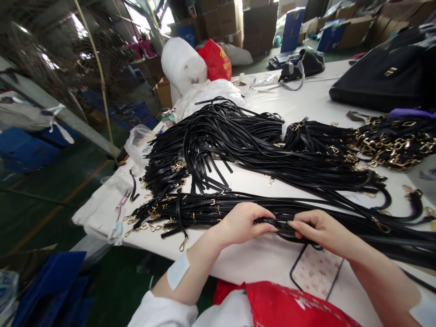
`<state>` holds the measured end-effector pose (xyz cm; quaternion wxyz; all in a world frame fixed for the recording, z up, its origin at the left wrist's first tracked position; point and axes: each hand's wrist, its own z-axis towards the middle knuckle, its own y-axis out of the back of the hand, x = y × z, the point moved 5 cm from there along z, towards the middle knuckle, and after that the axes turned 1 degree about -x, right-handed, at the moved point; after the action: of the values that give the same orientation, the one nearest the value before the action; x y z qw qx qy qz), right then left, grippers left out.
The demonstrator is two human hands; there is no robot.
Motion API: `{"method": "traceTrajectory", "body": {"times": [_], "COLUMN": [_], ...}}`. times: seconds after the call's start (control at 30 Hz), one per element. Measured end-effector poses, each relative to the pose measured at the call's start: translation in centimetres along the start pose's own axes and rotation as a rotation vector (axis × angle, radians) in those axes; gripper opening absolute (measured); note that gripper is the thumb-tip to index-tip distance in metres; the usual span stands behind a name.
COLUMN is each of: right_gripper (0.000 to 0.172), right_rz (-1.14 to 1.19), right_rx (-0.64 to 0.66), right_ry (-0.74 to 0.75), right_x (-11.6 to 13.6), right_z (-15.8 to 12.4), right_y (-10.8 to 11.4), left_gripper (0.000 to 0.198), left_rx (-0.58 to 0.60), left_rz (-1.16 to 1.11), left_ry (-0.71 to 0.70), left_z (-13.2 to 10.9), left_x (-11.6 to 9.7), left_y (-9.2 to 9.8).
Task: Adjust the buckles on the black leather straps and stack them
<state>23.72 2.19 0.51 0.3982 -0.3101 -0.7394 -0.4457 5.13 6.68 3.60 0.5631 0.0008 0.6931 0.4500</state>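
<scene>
My left hand [250, 222] and my right hand [308, 226] pinch a black strap [282, 224] between them, just above the table's near edge. Both hands have fingers closed on it, a short stretch apart. Behind them lies a bundle of black straps [200, 209] with gold clasps at its left end, tied round with a strap. Farther back spreads a large heap of loose black straps [235, 131]. A patterned flat case [316, 270] with a dark cord rests below my right hand. What the strap's ends look like in my fingers is hidden.
The white table [245, 261] holds a pile of gold-clasped straps [395, 141] and a black bag [381, 77] at right. A white wrapped roll [184, 63] and red bag [216, 59] stand behind. Blue boxes [51, 286] sit on the floor at left.
</scene>
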Motion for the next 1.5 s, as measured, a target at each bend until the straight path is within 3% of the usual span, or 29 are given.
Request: {"method": "traceTrajectory", "body": {"times": [0.13, 0.7, 0.9, 1.07, 1.33, 1.5], "right_gripper": [0.058, 0.050, 0.049, 0.051, 0.050, 0.054], "right_rz": [0.145, -0.021, -0.068, -0.015, -0.043, 0.027], "right_rx": [-0.098, -0.085, -0.073, -0.022, 0.073, 0.098], "right_ry": [-0.030, 0.046, 0.002, -0.001, -0.027, -0.002], "right_x": [-0.3, 1.5, 1.5, 1.0, 0.5, 0.6], "right_z": [-0.1, 0.1, 0.4, 0.3, 0.4, 0.3], "right_y": [0.8, 0.5, 0.3, 0.1, -0.1, -0.4], "left_gripper": [0.027, 0.029, 0.024, 0.021, 0.024, 0.024], "left_rx": [0.005, 0.020, -0.127, -0.047, -0.039, -0.021], "left_rz": [-0.001, 0.010, -0.163, -0.355, -0.065, -0.063], "left_ry": [0.012, -0.123, 0.011, 0.069, -0.036, -0.089], "left_z": [0.0, 1.2, 1.4, 1.1, 1.4, 1.4], "left_x": [0.0, -1.5, -0.7, -0.2, -0.3, -0.5], "left_y": [0.1, -2.1, -2.2, -2.9, -3.3, -3.1]}}
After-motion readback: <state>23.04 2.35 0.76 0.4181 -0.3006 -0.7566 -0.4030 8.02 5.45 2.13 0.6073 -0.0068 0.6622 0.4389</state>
